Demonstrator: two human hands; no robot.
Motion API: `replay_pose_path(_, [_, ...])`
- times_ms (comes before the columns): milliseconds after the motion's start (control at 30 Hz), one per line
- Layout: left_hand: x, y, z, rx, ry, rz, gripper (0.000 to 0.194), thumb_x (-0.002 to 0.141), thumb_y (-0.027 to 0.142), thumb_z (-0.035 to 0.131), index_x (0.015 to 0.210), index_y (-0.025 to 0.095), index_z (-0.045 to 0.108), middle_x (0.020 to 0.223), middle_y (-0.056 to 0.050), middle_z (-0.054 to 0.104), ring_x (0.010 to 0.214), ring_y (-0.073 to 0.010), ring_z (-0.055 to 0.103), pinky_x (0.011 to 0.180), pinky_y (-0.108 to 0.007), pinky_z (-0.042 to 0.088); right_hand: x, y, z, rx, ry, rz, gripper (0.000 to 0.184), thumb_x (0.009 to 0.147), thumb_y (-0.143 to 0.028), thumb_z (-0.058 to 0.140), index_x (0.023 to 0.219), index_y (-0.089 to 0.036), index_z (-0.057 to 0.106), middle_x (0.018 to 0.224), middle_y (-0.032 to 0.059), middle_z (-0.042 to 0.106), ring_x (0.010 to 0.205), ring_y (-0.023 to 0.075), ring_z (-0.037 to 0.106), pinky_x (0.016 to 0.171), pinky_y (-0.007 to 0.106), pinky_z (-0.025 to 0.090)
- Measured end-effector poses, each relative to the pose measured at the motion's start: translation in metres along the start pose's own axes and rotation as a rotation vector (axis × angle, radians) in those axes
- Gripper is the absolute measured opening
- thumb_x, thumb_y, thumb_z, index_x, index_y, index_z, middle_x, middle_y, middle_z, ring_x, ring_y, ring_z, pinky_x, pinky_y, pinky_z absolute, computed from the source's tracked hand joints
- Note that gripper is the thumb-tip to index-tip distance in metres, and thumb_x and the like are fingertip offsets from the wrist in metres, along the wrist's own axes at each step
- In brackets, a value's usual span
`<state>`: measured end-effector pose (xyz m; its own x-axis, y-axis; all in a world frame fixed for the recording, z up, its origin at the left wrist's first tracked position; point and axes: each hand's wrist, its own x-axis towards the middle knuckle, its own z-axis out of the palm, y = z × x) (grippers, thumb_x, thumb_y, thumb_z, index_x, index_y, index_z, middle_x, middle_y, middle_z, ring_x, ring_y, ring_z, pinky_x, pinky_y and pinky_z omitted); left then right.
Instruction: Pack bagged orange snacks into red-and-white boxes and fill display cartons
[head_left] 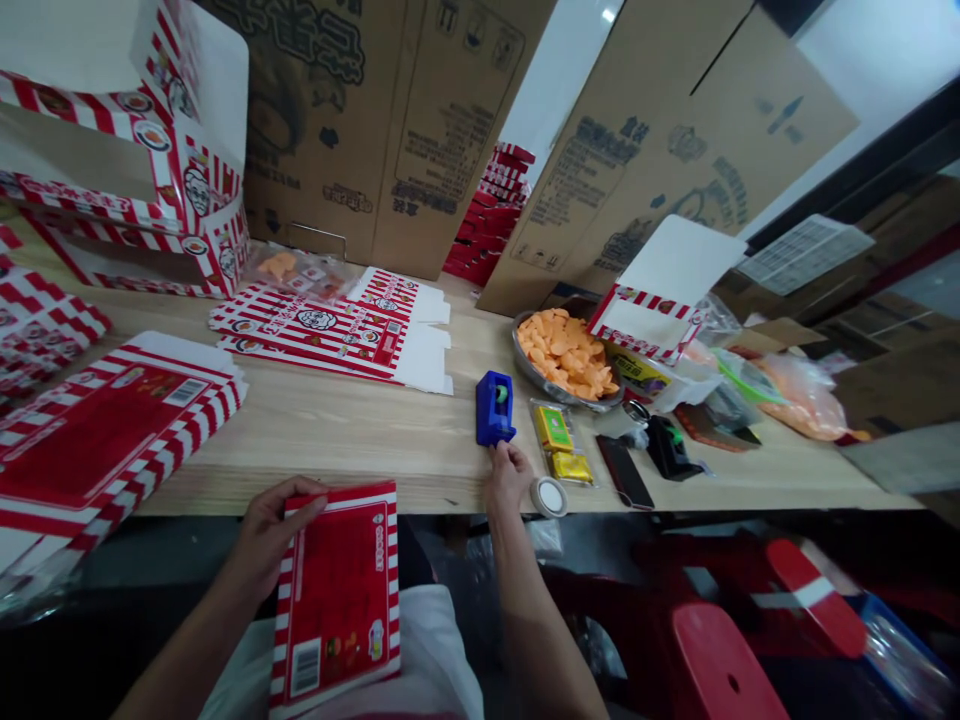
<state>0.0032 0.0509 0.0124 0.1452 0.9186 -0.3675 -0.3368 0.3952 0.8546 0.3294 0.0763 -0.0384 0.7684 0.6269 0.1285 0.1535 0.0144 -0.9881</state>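
At the table's [337, 430] near edge, left hand [281, 515] has the red box [341, 590] by its top left corner: thumb on the printed face, fingers tucked behind. Box hangs in front of the shirt [439, 640], barcode [306, 667] end lowest; corner grip probably chosen to leave most of that face uncovered.

Right hand [510, 478] is up against the blue dispenser [493, 405], fingertips bunched at its near end. Looks like a pinch; can't make out whether anything is between them. Dispenser sits near the edge, that end toward the person, likely for an easy reach with a low arm.

White roll [550, 497] is just beside the right wrist, packets [555, 430] behind it, phone [625, 470] and black dispenser [670, 447] further right. Bowl [537, 379] of orange pieces [564, 350] sits farther back, presumably out of the elbows' way. Flat boxes [322, 325] lie left of the blue dispenser, stack [105, 420] at far left.
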Motion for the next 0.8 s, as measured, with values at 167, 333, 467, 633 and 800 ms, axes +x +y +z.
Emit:
replay_pose_path(167, [0.002, -0.004, 0.009, 0.068, -0.010, 0.081, 0.026, 0.055, 0.032, 0.082, 0.067, 0.016, 0.065, 0.068, 0.001, 0.066, 0.063, -0.0142, 0.059, 0.059, -0.023, 0.047, -0.007, -0.007, -0.004, 0.080, 0.064, 0.050, 0.030, 0.062, -0.048, 0.057, 0.063, -0.022, 0.044, 0.059, -0.0052, 0.044, 0.060, 0.0124, 0.047, 0.066, 0.030, 0.047])
replay_pose_path(333, [0.006, -0.006, 0.017, 0.077, -0.069, 0.085, 0.026, 0.055, 0.031, 0.080, 0.064, 0.015, 0.062, 0.060, 0.003, 0.060, 0.057, -0.0111, 0.054, 0.056, -0.021, 0.043, -0.019, -0.074, 0.010, -0.010, -0.769, 0.011, 0.024, 0.073, -0.040, 0.063, 0.069, -0.019, 0.053, 0.074, -0.0009, 0.052, 0.072, 0.0138, 0.051, 0.072, 0.029, 0.047])
replay_pose_path(467, [0.007, -0.009, 0.025, 0.038, -0.125, 0.033, 0.027, 0.056, 0.031, 0.080, 0.067, 0.015, 0.061, 0.058, 0.004, 0.059, 0.052, -0.0102, 0.052, 0.053, -0.021, 0.040, -0.022, -0.137, 0.066, -0.316, -1.888, -0.386, 0.019, 0.083, -0.031, 0.059, 0.073, -0.015, 0.059, 0.078, 0.0020, 0.054, 0.076, 0.0136, 0.050, 0.071, 0.026, 0.041])
replay_pose_path(633, [0.003, -0.004, 0.035, 0.050, -0.182, 0.083, 0.024, 0.058, 0.030, 0.077, 0.065, 0.014, 0.062, 0.064, 0.001, 0.063, 0.058, -0.0115, 0.054, 0.057, -0.022, 0.041, -0.041, -0.160, 0.123, -0.669, -2.235, -0.762, 0.015, 0.078, -0.017, 0.061, 0.064, -0.014, 0.059, 0.068, -0.0001, 0.053, 0.067, 0.0120, 0.047, 0.065, 0.025, 0.037])
replay_pose_path(800, [-0.009, 0.005, 0.038, 0.150, -0.133, 0.159, 0.019, 0.061, 0.029, 0.075, 0.065, 0.014, 0.063, 0.064, 0.001, 0.062, 0.063, -0.0120, 0.054, 0.062, -0.022, 0.041, -0.049, -0.151, 0.137, -0.846, -2.068, -0.565, 0.024, 0.059, -0.029, 0.078, 0.060, -0.014, 0.059, 0.055, -0.0052, 0.051, 0.053, 0.0096, 0.043, 0.054, 0.023, 0.033])
